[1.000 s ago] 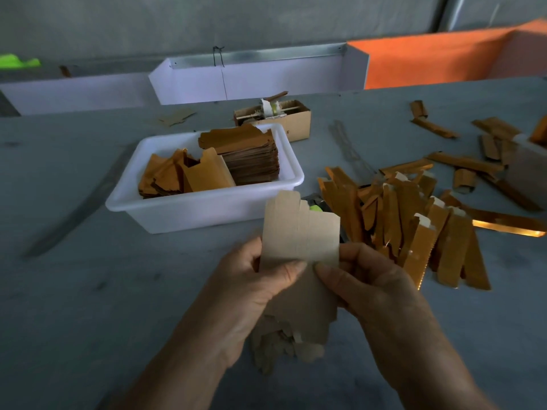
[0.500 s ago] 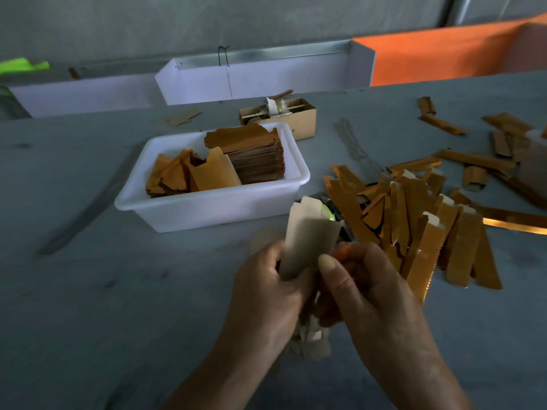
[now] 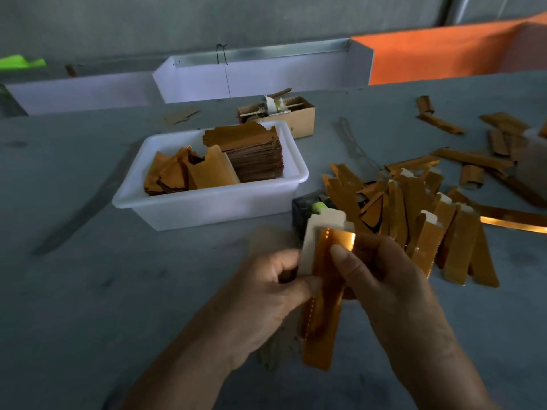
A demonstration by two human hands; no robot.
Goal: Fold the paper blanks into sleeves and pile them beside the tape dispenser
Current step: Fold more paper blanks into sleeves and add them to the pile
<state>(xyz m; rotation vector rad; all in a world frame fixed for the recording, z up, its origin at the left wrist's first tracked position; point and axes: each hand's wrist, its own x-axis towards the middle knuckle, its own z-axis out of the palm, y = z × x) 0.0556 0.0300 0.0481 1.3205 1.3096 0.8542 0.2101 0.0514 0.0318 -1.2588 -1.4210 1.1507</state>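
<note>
Both hands hold one paper blank (image 3: pixel 322 297) upright over the table's near middle, folded lengthwise into a narrow gold sleeve with a pale inner flap showing at its top. My left hand (image 3: pixel 266 294) pinches its left edge and my right hand (image 3: pixel 381 285) presses its right side with the thumb on the gold face. Just behind it sits the dark tape dispenser (image 3: pixel 305 208) with a green part, partly hidden. A pile of finished gold sleeves (image 3: pixel 414 220) lies to the dispenser's right. Flat blanks are stacked in the white tub (image 3: pixel 213 202).
A small cardboard box (image 3: pixel 296 113) with bits inside stands behind the tub. Loose gold strips (image 3: pixel 473 158) are scattered at the far right. White trays (image 3: pixel 260 75) and an orange panel (image 3: pixel 438 57) line the table's back edge. Flat blanks lie under my hands.
The blank was flat and pale-side up a second ago; it has since been folded narrow and turned so its gold face shows. Both hands stayed in front of the dispenser.
</note>
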